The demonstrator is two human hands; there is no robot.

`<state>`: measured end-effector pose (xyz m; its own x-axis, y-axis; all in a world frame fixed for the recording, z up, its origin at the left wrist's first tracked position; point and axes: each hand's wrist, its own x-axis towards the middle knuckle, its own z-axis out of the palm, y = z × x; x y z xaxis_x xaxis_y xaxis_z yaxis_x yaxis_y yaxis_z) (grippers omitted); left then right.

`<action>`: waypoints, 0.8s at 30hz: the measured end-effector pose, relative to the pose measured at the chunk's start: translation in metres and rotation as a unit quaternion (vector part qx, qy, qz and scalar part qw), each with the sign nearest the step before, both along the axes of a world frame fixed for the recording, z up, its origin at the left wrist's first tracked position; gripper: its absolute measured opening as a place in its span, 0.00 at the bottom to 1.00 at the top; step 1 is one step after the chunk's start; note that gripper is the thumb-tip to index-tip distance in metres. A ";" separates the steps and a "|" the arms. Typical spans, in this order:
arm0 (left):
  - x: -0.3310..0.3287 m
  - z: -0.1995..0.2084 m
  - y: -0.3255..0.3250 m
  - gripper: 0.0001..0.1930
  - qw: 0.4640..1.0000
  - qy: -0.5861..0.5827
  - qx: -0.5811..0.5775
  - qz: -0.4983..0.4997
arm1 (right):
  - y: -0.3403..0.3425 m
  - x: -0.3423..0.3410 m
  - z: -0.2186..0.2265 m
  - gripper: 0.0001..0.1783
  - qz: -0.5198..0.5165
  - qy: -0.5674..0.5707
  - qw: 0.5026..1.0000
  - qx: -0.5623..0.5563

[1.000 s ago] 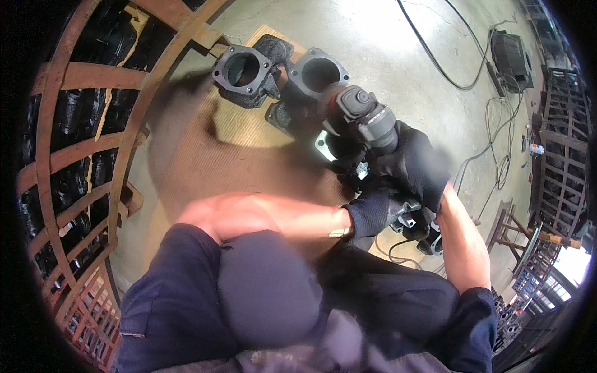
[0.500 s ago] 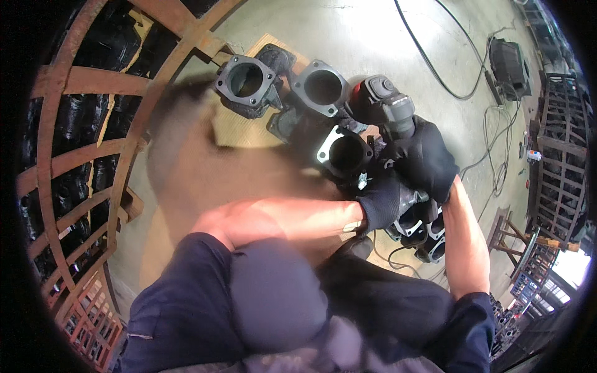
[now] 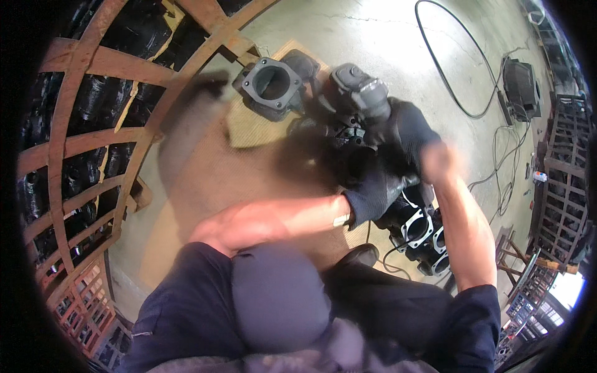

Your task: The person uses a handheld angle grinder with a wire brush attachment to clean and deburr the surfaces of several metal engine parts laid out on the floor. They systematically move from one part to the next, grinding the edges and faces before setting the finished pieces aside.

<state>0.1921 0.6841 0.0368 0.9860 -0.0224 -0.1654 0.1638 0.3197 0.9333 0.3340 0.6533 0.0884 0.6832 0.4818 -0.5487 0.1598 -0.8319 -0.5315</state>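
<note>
Item, one right hand (image 3: 407, 137), black-gloved: we find it at the near end of a dark power tool (image 3: 357, 90), its fingers grasping the tool's body, the bare wrist behind it blurred. Item, one left hand (image 3: 377, 193), likewise gloved: we see it just below and beside the right, its fingers curled, though we cannot tell what they grasp. The tool is above a dark casting (image 3: 351, 133), partly hidden beneath it; we cannot tell whether the two touch. Item, one grey flanged casting (image 3: 275, 104), round bore facing up, bolt holes at its corners, on a brown sheet (image 3: 217, 168) to the left of the tool; a further casting (image 3: 303, 65) is just behind it. Item, a group of castings (image 3: 426, 239) with bright rims, between the left hand and the right forearm. Item, a dark shoe (image 3: 364, 253), near that group. On the pale floor (image 3: 385, 37) we list a looped black cable (image 3: 467, 116) and, to its right, a dark box (image 3: 519, 87). Item, one rust-brown metal rack (image 3: 115, 58) along the left, with glossy black contents.
</note>
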 end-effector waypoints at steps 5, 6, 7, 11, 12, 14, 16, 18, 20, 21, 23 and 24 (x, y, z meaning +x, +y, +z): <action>-0.011 0.035 -0.001 0.14 0.991 0.089 -0.072 -0.074 | -0.036 -0.026 0.019 0.28 -0.010 0.038 0.999 -0.002; -0.016 0.012 -0.022 0.14 0.996 0.059 -0.056 -0.040 | -0.034 -0.031 0.025 0.28 -0.019 0.033 0.999 -0.013; -0.019 -0.011 -0.044 0.14 0.999 0.030 -0.039 -0.011 | -0.036 -0.035 0.028 0.28 -0.032 0.030 0.999 -0.025; -0.011 -0.031 -0.058 0.13 0.999 -0.011 -0.030 -0.030 | -0.049 -0.029 0.020 0.25 -0.086 0.013 0.996 -0.028; -0.006 -0.030 -0.054 0.13 0.998 -0.012 -0.026 -0.047 | -0.048 -0.028 0.021 0.25 -0.089 0.012 0.996 -0.019; 0.001 -0.026 -0.047 0.13 0.997 -0.012 -0.019 -0.069 | -0.044 -0.029 0.025 0.23 -0.095 0.008 0.995 -0.001; 0.006 -0.024 -0.042 0.13 0.997 -0.016 -0.017 -0.077 | -0.038 -0.024 0.025 0.22 -0.071 -0.010 0.997 -0.011; 0.011 -0.023 -0.035 0.13 0.996 -0.018 -0.014 -0.081 | -0.035 -0.019 0.023 0.21 -0.043 -0.024 0.999 0.000; 0.015 -0.022 -0.027 0.13 0.996 -0.018 -0.007 -0.085 | -0.038 -0.012 0.014 0.20 -0.011 -0.031 0.999 0.035; 0.016 -0.022 -0.024 0.14 0.996 -0.017 -0.005 -0.090 | -0.032 -0.007 0.012 0.21 -0.010 -0.004 0.999 0.040; 0.016 -0.022 -0.015 0.14 0.995 -0.010 -0.008 -0.094 | -0.020 -0.005 0.015 0.20 -0.023 0.008 1.000 0.005; 0.013 -0.021 -0.012 0.14 0.995 -0.004 -0.014 -0.100 | -0.014 -0.006 0.018 0.20 -0.029 0.013 0.999 -0.012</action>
